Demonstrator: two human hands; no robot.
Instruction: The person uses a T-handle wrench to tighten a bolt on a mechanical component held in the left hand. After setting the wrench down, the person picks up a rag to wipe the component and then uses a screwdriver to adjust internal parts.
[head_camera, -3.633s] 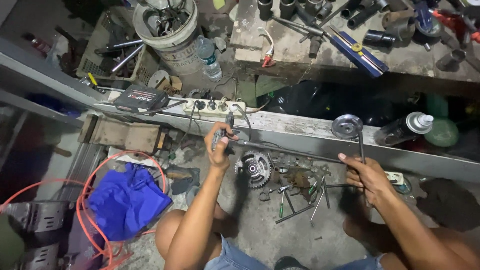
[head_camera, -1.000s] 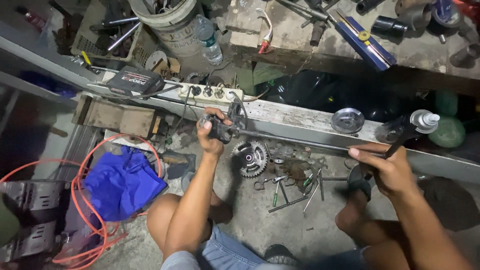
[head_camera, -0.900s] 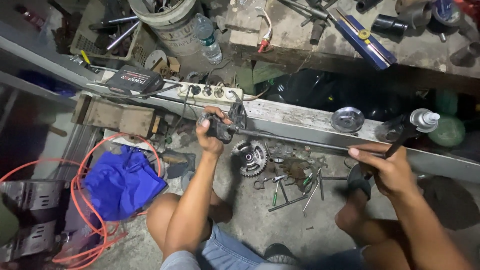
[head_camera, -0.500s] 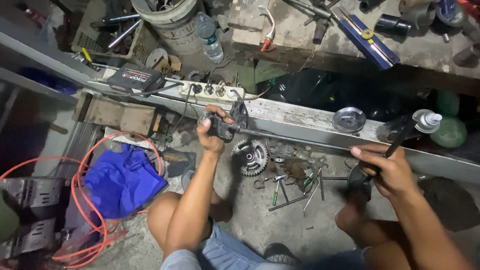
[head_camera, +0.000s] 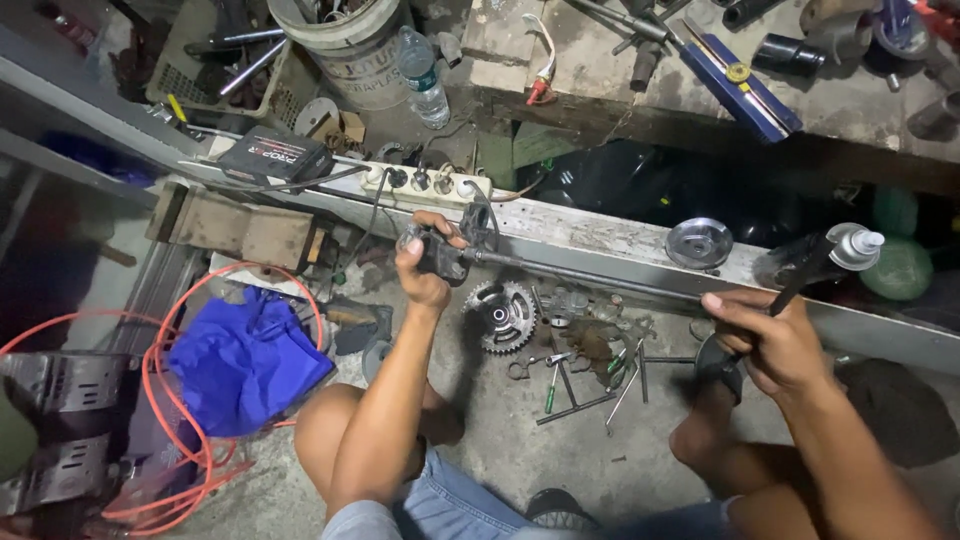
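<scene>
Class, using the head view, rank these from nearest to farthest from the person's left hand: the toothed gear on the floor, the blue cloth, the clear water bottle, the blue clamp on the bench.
1. Toothed gear, on the floor just beside the left hand.
2. Blue cloth, lower left, inside the orange hose loop.
3. Water bottle, straight above; too close to call with the cloth.
4. Blue clamp, upper right, on the bench.

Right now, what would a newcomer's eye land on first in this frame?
Probably the long dark rod held across the middle: the left hand grips its bulky end, the right hand the other end. Below it a toothed sprocket lies on the concrete floor among small tools. At lower left, a bright blue cloth sits inside loops of orange hose.
</scene>
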